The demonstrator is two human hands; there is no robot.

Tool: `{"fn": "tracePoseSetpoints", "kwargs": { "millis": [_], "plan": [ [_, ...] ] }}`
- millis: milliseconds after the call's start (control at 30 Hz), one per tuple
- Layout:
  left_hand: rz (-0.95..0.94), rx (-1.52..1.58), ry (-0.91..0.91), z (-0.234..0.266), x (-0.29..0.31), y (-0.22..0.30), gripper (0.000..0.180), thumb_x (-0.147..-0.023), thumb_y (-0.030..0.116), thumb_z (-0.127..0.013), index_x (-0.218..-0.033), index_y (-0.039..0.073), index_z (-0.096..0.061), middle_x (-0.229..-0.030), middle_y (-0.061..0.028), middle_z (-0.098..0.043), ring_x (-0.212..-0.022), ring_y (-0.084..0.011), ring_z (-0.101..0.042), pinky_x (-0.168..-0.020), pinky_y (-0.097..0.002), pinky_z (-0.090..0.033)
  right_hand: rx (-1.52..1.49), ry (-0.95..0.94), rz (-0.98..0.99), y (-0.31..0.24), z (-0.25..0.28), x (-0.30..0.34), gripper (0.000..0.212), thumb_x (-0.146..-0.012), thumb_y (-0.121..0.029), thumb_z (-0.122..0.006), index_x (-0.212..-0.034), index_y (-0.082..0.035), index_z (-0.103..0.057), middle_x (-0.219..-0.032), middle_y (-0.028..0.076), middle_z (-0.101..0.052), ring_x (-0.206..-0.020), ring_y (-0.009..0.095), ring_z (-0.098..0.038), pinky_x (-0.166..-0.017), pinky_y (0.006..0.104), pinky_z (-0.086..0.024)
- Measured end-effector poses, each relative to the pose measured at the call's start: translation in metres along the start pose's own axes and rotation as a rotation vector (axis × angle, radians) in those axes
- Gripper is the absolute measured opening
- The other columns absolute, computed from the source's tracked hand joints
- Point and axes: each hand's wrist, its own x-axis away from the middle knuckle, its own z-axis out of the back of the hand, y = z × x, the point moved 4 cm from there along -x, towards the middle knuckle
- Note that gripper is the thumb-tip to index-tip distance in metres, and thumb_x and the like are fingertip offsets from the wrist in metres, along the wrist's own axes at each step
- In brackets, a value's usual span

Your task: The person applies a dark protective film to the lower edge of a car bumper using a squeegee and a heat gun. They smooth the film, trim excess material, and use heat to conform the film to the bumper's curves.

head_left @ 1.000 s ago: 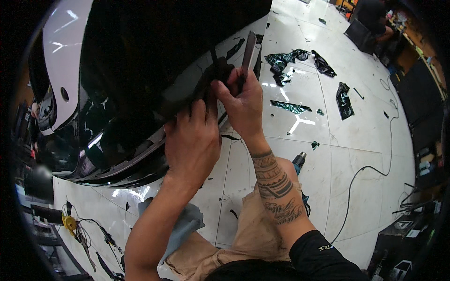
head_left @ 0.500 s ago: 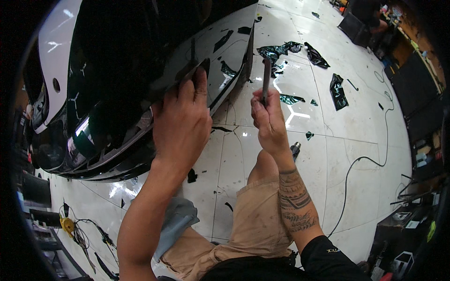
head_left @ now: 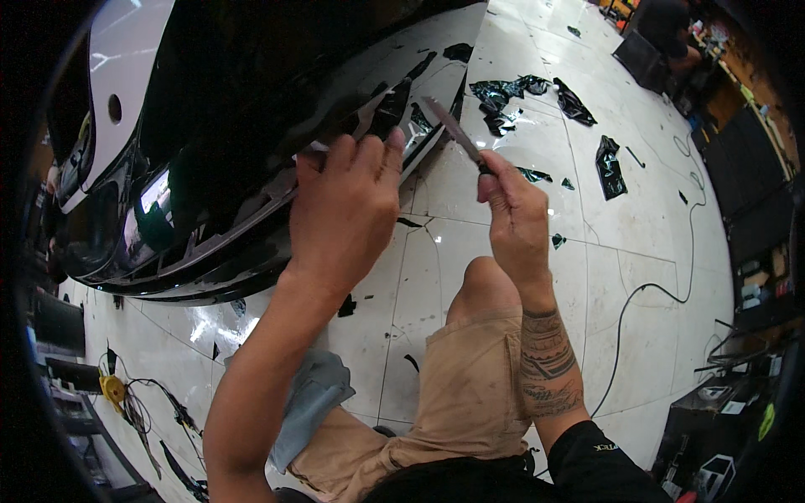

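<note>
A glossy black car bumper (head_left: 243,92) curves across the upper left, mirroring the floor and scraps. Against its lower edge is my left hand (head_left: 348,197), back of the hand up, fingers bent and fingertips close together on the surface. What those fingertips hold is hidden; a small pale edge shows beside them. My right hand (head_left: 513,197) grips a knife (head_left: 451,127) with a long, flat grey blade and a dark handle. The blade slants up and left, its tip in front of the bumper's corner.
Crumpled dark film scraps (head_left: 611,168) lie on the white tiled floor (head_left: 470,243). A black cable (head_left: 619,327) snakes along the right. A grey-blue cloth (head_left: 314,394) hangs over my left leg. Another person (head_left: 662,33) sits far right, beside a cluttered bench.
My right hand has moved right and tipped the knife from upright to slanting left. My left hand has shifted slightly right and down along the bumper edge.
</note>
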Motion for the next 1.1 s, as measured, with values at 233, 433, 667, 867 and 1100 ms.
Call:
{"fn": "tracePoseSetpoints", "kwargs": {
  "millis": [233,433,667,867,1100],
  "plan": [
    [-0.009,0.048,-0.052,-0.026,0.021,0.015,0.072,-0.082,0.009,-0.061,-0.147,0.003,-0.03,-0.062,-0.0038,-0.062,-0.071,-0.0178,-0.064,-0.112,-0.0429,-0.02,0.105,0.019,0.081,-0.003,0.001,-0.004,0.023,-0.095,-0.005,-0.056,-0.116,0.002,-0.062,-0.07,0.006,-0.057,-0.059,0.01,-0.05,-0.052,0.0242,-0.043],
    [0.065,0.127,-0.126,-0.02,0.008,0.018,0.09,-0.084,0.023,-0.066,-0.153,0.007,-0.011,-0.063,-0.0014,-0.06,-0.066,-0.0159,-0.063,-0.109,-0.0419,-0.02,0.159,0.047,0.07,-0.015,-0.005,-0.004,0.022,-0.095,-0.009,-0.057,-0.113,0.002,-0.064,-0.067,0.005,-0.057,-0.056,0.009,-0.049,-0.049,0.024,-0.041],
    [0.027,0.204,-0.055,-0.018,0.009,0.013,0.085,-0.082,0.013,-0.064,-0.153,0.009,-0.018,-0.076,-0.0024,-0.063,-0.073,-0.0163,-0.063,-0.104,-0.0415,-0.025,0.059,0.115,-0.055,-0.021,-0.022,0.003,0.019,-0.096,-0.008,-0.057,-0.108,0.004,-0.064,-0.069,0.005,-0.061,-0.059,0.009,-0.053,-0.051,0.0228,-0.042],
    [0.023,0.356,-0.049,-0.012,0.01,0.008,0.085,-0.08,0.004,-0.059,-0.153,0.009,-0.016,-0.084,-0.0066,-0.062,-0.08,-0.021,-0.063,-0.104,-0.046,-0.029,0.077,0.168,-0.065,-0.027,-0.031,0.009,0.016,-0.092,-0.002,-0.057,-0.106,0.004,-0.064,-0.073,0.009,-0.062,-0.062,0.012,-0.057,-0.054,0.0245,-0.044],
    [0.019,0.355,0.0,-0.008,0.01,0.008,0.071,-0.084,0.003,-0.053,-0.15,0.004,-0.027,-0.079,-0.0101,-0.064,-0.075,-0.0226,-0.066,-0.105,-0.0437,-0.033,0.254,0.094,0.074,-0.03,-0.013,-0.008,0.019,-0.089,0.002,-0.06,-0.107,0.001,-0.067,-0.073,0.007,-0.059,-0.059,0.011,-0.053,-0.052,0.0247,-0.042]
  ]
}}
